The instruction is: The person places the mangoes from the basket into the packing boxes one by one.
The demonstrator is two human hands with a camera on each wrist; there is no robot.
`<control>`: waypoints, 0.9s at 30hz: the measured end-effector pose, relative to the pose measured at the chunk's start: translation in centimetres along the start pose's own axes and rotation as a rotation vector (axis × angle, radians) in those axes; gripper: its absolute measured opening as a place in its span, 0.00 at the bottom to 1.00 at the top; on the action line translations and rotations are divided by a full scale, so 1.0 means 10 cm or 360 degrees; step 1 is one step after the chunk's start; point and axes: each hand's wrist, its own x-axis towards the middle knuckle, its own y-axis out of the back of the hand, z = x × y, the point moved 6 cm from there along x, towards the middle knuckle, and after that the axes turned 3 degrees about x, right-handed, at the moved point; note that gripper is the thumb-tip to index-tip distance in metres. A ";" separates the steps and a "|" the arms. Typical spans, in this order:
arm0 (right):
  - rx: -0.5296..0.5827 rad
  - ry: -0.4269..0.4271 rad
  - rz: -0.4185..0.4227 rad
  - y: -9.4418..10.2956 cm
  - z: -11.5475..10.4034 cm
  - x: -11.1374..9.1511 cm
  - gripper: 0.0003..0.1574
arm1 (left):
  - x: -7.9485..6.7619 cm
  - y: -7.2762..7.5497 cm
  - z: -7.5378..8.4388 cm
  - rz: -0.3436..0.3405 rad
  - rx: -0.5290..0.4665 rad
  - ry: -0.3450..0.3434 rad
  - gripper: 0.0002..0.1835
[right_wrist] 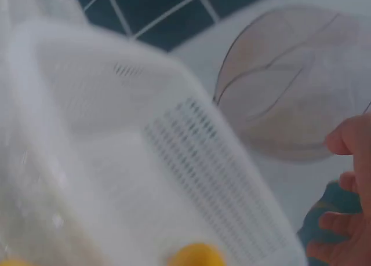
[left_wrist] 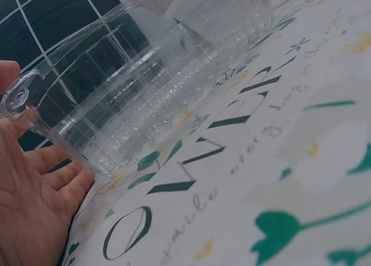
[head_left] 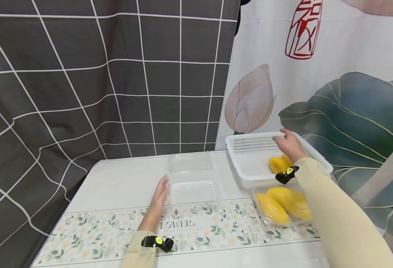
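While left hand (head_left: 160,190) is touching clear box (head_left: 193,191) on surface (head_left: 126,186), fingers spread, right hand (head_left: 289,144) is hovering over white basket (head_left: 253,158), fingers parted; yellow fruit (head_left: 277,165) is lying inside basket; light bracing is probably serving best, thin walls likely flexing under pressure.

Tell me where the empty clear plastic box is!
In the head view, the clear plastic box lies open on the table, with the left hand at its left side and the white basket to its right.
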 end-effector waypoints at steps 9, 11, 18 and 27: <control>-0.0437 0.0004 -0.0381 -0.26 0.50 0.07 0.51 | -0.03 0.03 0.00 -0.0002 0.0052 -0.0029 0.26; -0.0520 0.0031 -0.0428 -0.30 0.57 0.12 0.53 | -0.02 0.02 -0.01 0.0003 0.0059 -0.0012 0.26; -0.0642 -0.0011 -0.0521 -0.42 0.72 0.17 0.54 | 0.01 0.01 -0.04 0.0016 0.0085 -0.0008 0.26; -0.0742 -0.0005 -0.0635 -0.53 0.70 0.16 0.46 | 0.03 0.01 -0.04 0.0030 0.0114 -0.0003 0.26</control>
